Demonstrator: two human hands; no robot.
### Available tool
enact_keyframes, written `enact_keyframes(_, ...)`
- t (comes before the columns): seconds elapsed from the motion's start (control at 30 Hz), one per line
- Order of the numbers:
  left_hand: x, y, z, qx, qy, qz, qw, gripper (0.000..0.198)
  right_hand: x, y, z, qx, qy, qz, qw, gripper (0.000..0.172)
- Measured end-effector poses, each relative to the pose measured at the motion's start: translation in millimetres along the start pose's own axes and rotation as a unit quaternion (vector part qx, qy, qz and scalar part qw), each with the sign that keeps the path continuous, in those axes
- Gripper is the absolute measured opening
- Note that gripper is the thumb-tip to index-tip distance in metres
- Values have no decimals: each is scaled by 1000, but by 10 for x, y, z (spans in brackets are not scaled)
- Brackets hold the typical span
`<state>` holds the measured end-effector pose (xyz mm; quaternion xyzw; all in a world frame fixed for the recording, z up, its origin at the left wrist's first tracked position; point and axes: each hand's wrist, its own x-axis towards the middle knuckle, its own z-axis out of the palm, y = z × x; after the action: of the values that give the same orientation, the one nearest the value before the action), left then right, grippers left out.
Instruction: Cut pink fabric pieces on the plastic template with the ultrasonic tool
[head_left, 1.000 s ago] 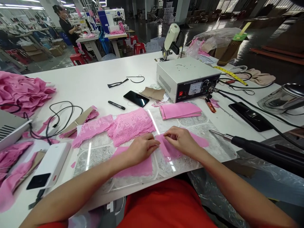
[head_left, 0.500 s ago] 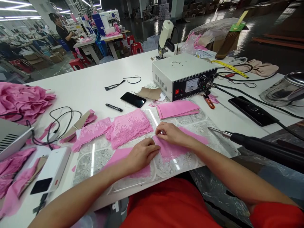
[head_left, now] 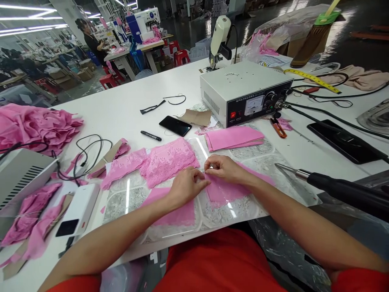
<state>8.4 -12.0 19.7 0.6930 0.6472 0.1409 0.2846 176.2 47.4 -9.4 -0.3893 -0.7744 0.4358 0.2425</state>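
A thin pink fabric piece (head_left: pixel 225 194) lies on the patterned clear mat (head_left: pixel 209 221). My right hand (head_left: pixel 225 168) rests on its upper left part, thumb and fingertips pinching its edge. My left hand (head_left: pixel 187 186) is just left of it, fingers curled and thumb pointing toward that edge; anything between its fingertips is too small to make out. Under my left wrist lies another flat pink fabric piece (head_left: pixel 176 215), partly covered. Behind my left hand sits a stack of pink lace pieces (head_left: pixel 172 160). A folded pink fabric stack (head_left: pixel 234 138) lies beyond my right hand.
A pen-shaped tool with a metal tip (head_left: pixel 300 174) juts in from the right, near my right forearm. Behind stands a control box (head_left: pixel 246 91) with cables. A phone (head_left: pixel 175 125), a marker (head_left: pixel 151 135) and thread snips (head_left: pixel 278 127) lie around. Pink fabric (head_left: pixel 39 125) is heaped left.
The view has shifted, so the table things appear farther right. My left thumb has straightened out toward the fabric edge. My right hand keeps its pinch on the pink piece.
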Motion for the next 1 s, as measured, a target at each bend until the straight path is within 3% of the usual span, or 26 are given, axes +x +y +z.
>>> enact_keyframes(1.0, 30, -10, 41, -11, -41, -17, 999, 19, 35, -96, 2, -4, 36, 10, 999, 13)
